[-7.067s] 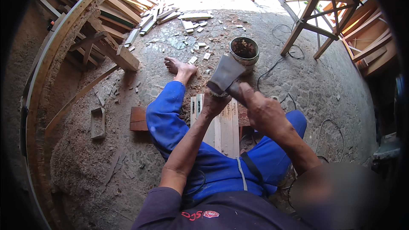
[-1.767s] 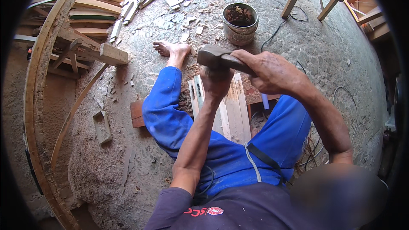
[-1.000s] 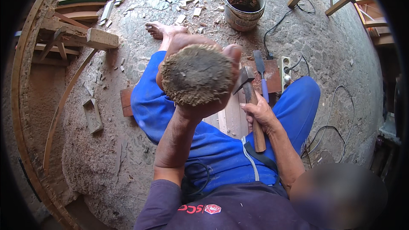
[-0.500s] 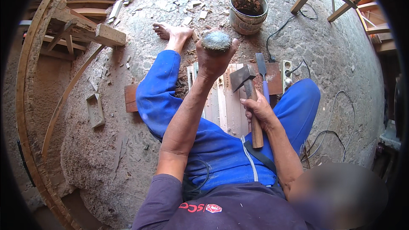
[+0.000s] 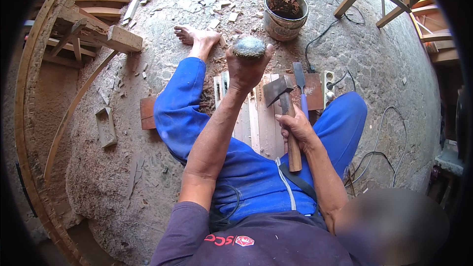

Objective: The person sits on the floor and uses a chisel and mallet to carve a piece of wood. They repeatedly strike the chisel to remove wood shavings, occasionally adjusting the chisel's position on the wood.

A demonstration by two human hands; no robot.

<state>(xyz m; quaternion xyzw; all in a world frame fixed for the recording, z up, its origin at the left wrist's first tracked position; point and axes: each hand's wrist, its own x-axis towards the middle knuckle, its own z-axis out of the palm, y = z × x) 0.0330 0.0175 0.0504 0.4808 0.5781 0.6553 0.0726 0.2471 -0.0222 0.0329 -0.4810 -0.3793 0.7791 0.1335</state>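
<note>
Wooden hatchet handle (image 5: 294,155) through the clenched right hand (image 5: 298,127), head (image 5: 277,90) beyond, frayed block (image 5: 249,48) in the clasping left hand (image 5: 248,71).

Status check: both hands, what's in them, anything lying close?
Left hand gripping frayed round block. Right hand gripping wooden-handled hatchet. Chisel lying close, right of hatchet head.

Dark purple short-sleeved shirt (image 5: 276,249) with 1 red badge (image 5: 244,241); bright blue trousers (image 5: 180,101) with 1 pale strip (image 5: 287,187).

There're 2 hands (image 5: 247,73) (image 5: 298,127), 1 hatchet (image 5: 280,90), 1 chisel (image 5: 299,78), 1 bkt (image 5: 285,29) & 1 rnd-ended tool (image 5: 249,47).
</note>
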